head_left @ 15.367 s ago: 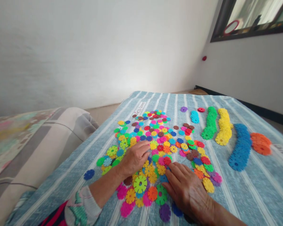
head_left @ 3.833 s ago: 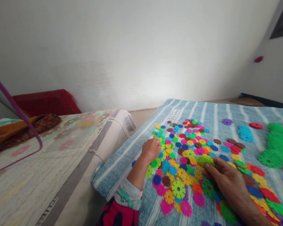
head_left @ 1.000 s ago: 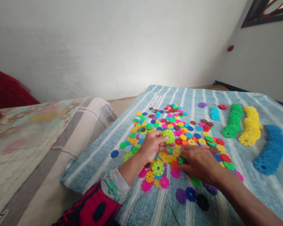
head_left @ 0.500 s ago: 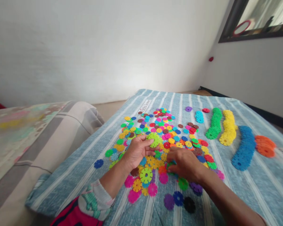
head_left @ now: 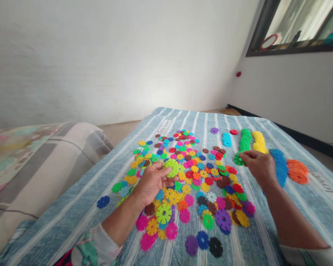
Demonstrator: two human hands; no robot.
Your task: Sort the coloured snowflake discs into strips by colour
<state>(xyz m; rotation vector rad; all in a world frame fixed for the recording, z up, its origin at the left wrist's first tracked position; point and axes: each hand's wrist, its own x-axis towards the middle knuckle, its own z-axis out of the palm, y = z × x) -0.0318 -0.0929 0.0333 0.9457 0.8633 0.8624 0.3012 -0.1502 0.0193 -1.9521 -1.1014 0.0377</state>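
We see mixed disc pile (head_left: 194, 173) on striped sheet (head_left: 72, 214); yellow row (head_left: 259, 142), blue row (head_left: 280, 166), orange heap (head_left: 295, 171) at right. Our left hand (head_left: 151, 183) — fingers pinched on light green disc (head_left: 172, 168) above pile. Our right hand (head_left: 259, 166) — fingers curled at green row (head_left: 245, 138) end, hold unclear.

A blue striped bedspread (head_left: 72, 218) fills the foreground. Behind it rises a white wall (head_left: 113, 55), brightest just above the bedspread's far edge, with a strip of tan floor (head_left: 122, 130) between. To its left lies a grey-banded mattress (head_left: 44, 162). To its right, a second wall (head_left: 299, 96) carries a dark-framed window (head_left: 291, 29) above a dark skirting board (head_left: 302, 136).
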